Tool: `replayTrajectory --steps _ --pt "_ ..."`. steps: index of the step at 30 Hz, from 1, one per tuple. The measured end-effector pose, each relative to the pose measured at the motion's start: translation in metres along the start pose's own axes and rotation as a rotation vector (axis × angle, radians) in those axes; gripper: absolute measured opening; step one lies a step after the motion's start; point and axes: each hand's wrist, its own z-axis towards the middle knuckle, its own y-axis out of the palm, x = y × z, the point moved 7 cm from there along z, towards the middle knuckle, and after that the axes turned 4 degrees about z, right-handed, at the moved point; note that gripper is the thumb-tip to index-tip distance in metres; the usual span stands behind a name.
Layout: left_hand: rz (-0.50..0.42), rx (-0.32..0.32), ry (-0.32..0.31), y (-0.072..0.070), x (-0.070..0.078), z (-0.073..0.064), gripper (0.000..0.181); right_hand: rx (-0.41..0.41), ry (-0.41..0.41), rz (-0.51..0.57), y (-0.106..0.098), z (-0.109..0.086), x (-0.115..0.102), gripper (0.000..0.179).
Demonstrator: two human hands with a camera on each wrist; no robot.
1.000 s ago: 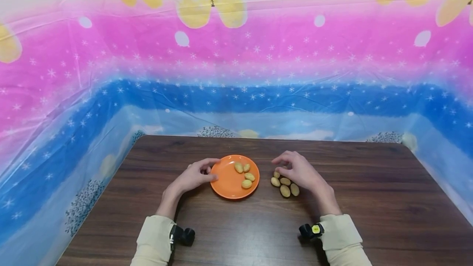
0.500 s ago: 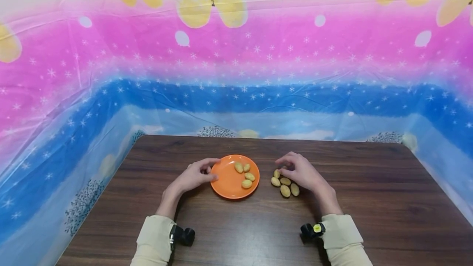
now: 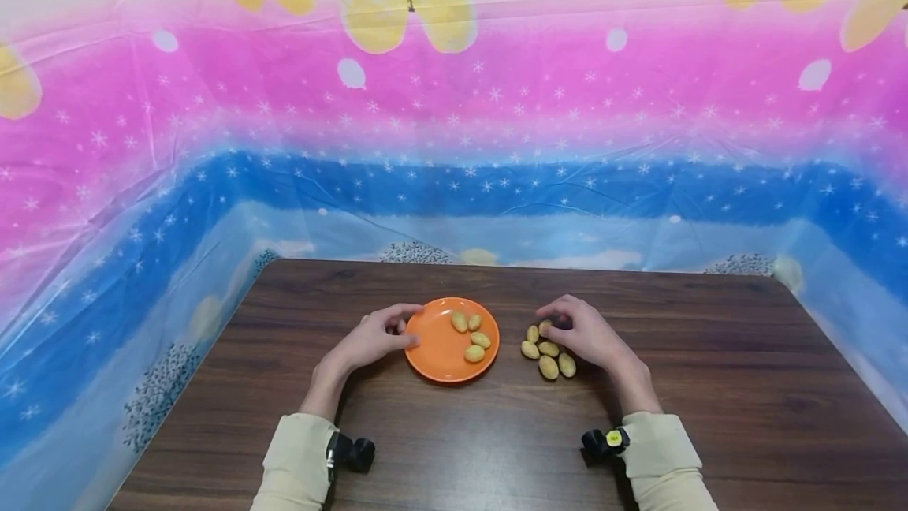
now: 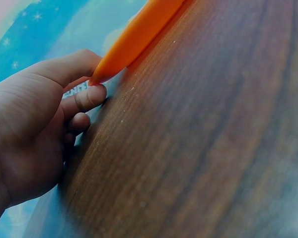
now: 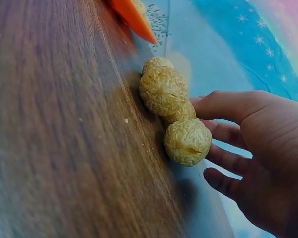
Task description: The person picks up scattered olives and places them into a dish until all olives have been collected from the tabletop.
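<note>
My left hand [image 3: 369,337] pinches the left rim of the orange plate [image 3: 433,365], which lies on the table; in the left wrist view the thumb and fingers are on either side of the rim [image 4: 114,57]. Several small, wrinkled, yellow-brown oval pieces [image 3: 474,353] rest on the plate's right half. To its right, more of them [image 3: 548,367] sit in a loose cluster. My right hand [image 3: 589,333] bends over the cluster's back edge, thumb and forefinger about one piece [image 3: 545,328]; I cannot tell whether they grip it. Nearer pieces [image 5: 187,142] partly hide these fingertips in the right wrist view.
A dark wood-grain table [image 3: 454,448] bears the plate and the pieces. Behind and around it hangs a pink and blue printed cloth [image 3: 539,101]. Each wrist carries a small black camera [image 3: 362,456]. Tiny crumbs [image 5: 126,120] dot the tabletop.
My right hand has shifted slightly right and toward me, showing more of the pieces at the cluster's back edge. The left hand and plate have stayed in place.
</note>
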Motion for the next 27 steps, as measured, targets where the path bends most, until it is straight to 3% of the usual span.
replayTrajectory --steps 11,27 --pt "0.021 -0.011 -0.011 -0.0003 -0.0014 0.0016 0.055 -0.018 0.028 -0.013 0.0018 0.0004 0.0053 0.026" --pt "0.008 -0.002 -0.007 0.0005 -0.0032 0.002 0.055 0.021 0.088 -0.027 -0.0013 -0.0009 0.0039 0.025"
